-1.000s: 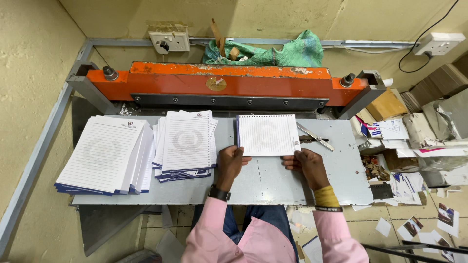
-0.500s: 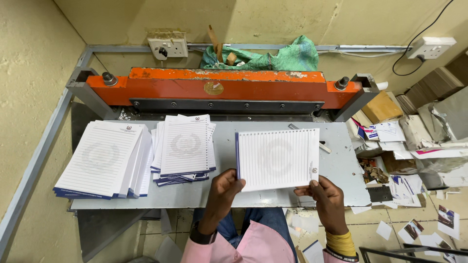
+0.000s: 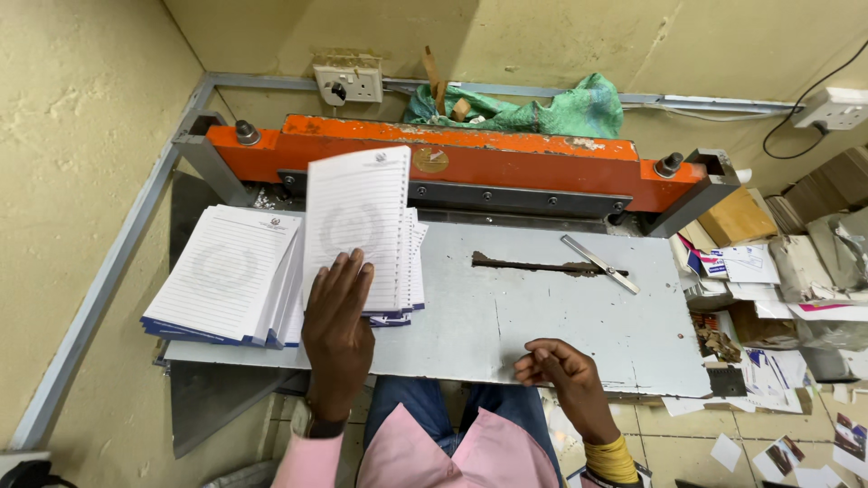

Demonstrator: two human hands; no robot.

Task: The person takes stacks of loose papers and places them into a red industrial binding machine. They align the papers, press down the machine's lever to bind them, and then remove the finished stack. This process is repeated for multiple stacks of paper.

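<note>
My left hand (image 3: 337,318) holds a white lined notepad (image 3: 357,221) by its lower edge, tilted up above the middle stack of notepads (image 3: 411,271) on the grey metal table (image 3: 542,316). A larger fanned stack of the same pads (image 3: 226,276) lies at the table's left end. My right hand (image 3: 558,370) rests at the table's front edge with its fingers curled and nothing in it.
An orange paper cutter (image 3: 452,163) spans the back of the table. A metal ruler (image 3: 599,263) lies by a dark worn slot (image 3: 542,266). A green cloth (image 3: 551,108) sits behind the cutter. Cardboard and paper scraps (image 3: 778,298) are piled at the right.
The pad held in both hands in front of me has gone to the left, over the middle stack, now in my left hand alone. My right hand let go and dropped to the table's front edge.
</note>
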